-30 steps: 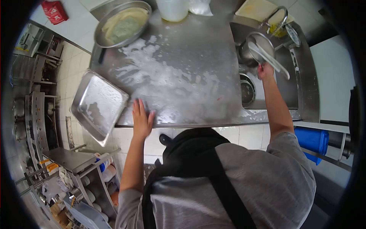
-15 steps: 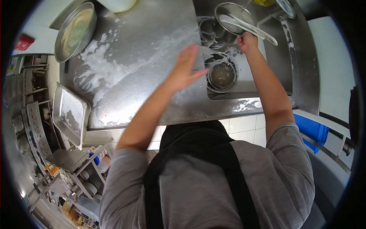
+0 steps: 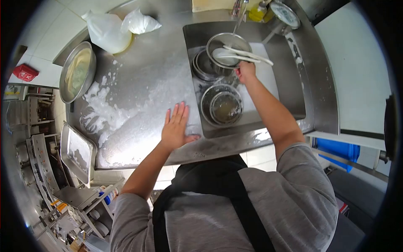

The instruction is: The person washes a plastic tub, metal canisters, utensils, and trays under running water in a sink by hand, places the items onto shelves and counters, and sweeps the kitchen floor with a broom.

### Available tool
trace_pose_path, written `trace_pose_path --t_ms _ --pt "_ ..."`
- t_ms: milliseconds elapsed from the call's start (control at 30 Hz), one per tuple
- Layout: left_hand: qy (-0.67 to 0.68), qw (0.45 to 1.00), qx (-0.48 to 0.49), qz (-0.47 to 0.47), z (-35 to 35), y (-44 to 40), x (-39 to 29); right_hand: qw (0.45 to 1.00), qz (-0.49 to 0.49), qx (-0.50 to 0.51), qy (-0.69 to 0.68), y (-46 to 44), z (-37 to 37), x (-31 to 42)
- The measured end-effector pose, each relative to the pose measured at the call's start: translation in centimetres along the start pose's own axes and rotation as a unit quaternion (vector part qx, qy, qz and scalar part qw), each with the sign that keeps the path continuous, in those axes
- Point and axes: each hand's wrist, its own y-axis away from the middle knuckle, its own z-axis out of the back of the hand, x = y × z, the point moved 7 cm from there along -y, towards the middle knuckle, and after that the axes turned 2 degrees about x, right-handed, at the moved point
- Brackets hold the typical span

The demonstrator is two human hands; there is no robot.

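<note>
My right hand [image 3: 246, 72] grips the near rim of a round metal bowl [image 3: 218, 41], tilted over the sink. White long-handled spoons [image 3: 247, 54] lie in the bowl, their handles sticking out to the right past my fingers. A thin stream [image 3: 240, 23] comes down into it from above. My left hand [image 3: 175, 129] rests palm down on the wet steel counter [image 3: 155, 71], fingers extended and holding nothing. Between my hands, in the sink [image 3: 268, 113], stand round metal pots [image 3: 203, 101] with cloudy water in the smaller inner one. Another metal pot [image 3: 197, 69] sits partly under the bowl.
White foam [image 3: 103, 111] spreads over the counter's left part. A large metal bowl [image 3: 87, 67] with pale contents stands at the left edge, below a translucent jug [image 3: 107, 33] and a plastic bag [image 3: 140, 23]. A rectangular metal tray [image 3: 75, 147] leans at the counter's left end.
My left hand has come down and toward me onto the counter. My right hand still holds the bowl. The view has tilted up, bringing the back of the sink into sight.
</note>
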Motion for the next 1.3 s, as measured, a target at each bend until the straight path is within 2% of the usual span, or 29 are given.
trace_pose_path --t_ms 67,100,167,233,267,333,367,433,467,500,567,633,700,733,767,800,833,900,967,1033,1100,1233,1300 --pt "0.022 0.997 -0.071 0.021 0.1 -4.6 -0.7 1.0 0.017 0.017 -0.001 -0.2 -0.4 0.5" --pt "0.016 0.997 -0.078 0.023 0.1 -7.2 -0.7 0.999 0.027 0.026 0.001 -0.4 -0.5 0.7" --pt "0.237 0.952 -0.195 0.015 1.9 -12.5 0.0 0.997 0.041 0.061 0.015 -1.3 -0.5 1.1" --pt "0.167 0.953 -0.247 -0.06 6.6 -18.0 -2.7 0.994 0.058 0.092 0.032 -2.4 -0.5 2.0" --pt "0.162 0.952 -0.253 -0.063 8.1 -20.8 -3.9 0.989 0.063 0.119 0.064 -3.0 -0.8 2.5" --pt "0.118 0.95 -0.234 -0.171 9.7 -25.8 -7.9 0.982 0.063 0.154 0.09 -3.1 -1.2 3.8" --pt "0.115 0.949 -0.238 -0.174 10.2 -27.9 -8.6 0.981 0.074 0.174 0.048 -3.3 -1.5 4.3" --pt "0.16 0.972 -0.042 -0.168 7.9 -32.8 -9.4 0.973 0.043 0.206 0.094 -4.0 -1.9 5.0" --pt "0.154 0.961 -0.1 -0.208 7.4 -34.9 -8.7 0.973 0.048 0.208 0.092 -4.0 -2.0 5.4" --pt "0.15 0.961 -0.103 -0.209 7.7 -35.7 -8.9 0.975 0.059 0.196 0.093 -4.0 -1.6 5.4" --pt "0.146 0.979 -0.056 -0.134 7.6 -37.1 -7.8 0.976 0.072 0.184 0.091 -4.3 -1.4 5.6" --pt "0.087 0.989 -0.037 -0.114 6.5 -37.5 -7.5 0.961 0.056 0.23 0.141 -4.5 -2.2 5.1" --pt "0.14 0.976 -0.072 -0.149 6.2 -37.5 -7.4 0.969 0.033 0.213 0.123 -4.6 -1.5 4.8" --pt "0.206 0.975 -0.041 -0.075 6.0 -37.8 -6.2 0.965 0.039 0.229 0.121 -4.5 -1.3 5.0" --pt "0.201 0.976 -0.037 -0.078 6.4 -37.7 -5.8 0.962 0.044 0.244 0.118 -4.3 -1.1 5.2" --pt "0.365 0.93 -0.029 -0.024 6.8 -37.6 -4.6 0.963 0.045 0.241 0.113 -3.8 -0.3 5.8" --pt "0.517 0.855 -0.019 0.033 7.5 -37.0 -4.3 0.958 0.046 0.255 0.121 -3.0 0.4 6.5" --pt "0.541 0.838 -0.032 0.068 8.2 -36.1 -4.1 0.953 0.048 0.271 0.129 -2.3 1.9 6.4" --pt "0.598 0.798 0.03 0.065 6.4 -36.6 -3.4 0.955 0.026 0.249 0.159 -2.5 3.7 4.8" --pt "0.603 0.795 0.053 0.027 6.8 -36.3 -4.5 0.954 0.024 0.247 0.166 -2.0 5.4 4.2" --pt "0.674 0.735 0.054 0.062 7.0 -35.9 -5.8 0.954 0.021 0.242 0.173 -1.6 6.7 3.8" --pt "0.727 0.677 -0.025 0.114 5.7 -36.5 -4.2 0.958 0.015 0.236 0.16 -1.2 8.3 3.1" --pt "0.722 0.683 -0.031 0.104 5.6 -36.3 -4.5 0.96 0.022 0.237 0.147 -1.2 8.7 3.1"
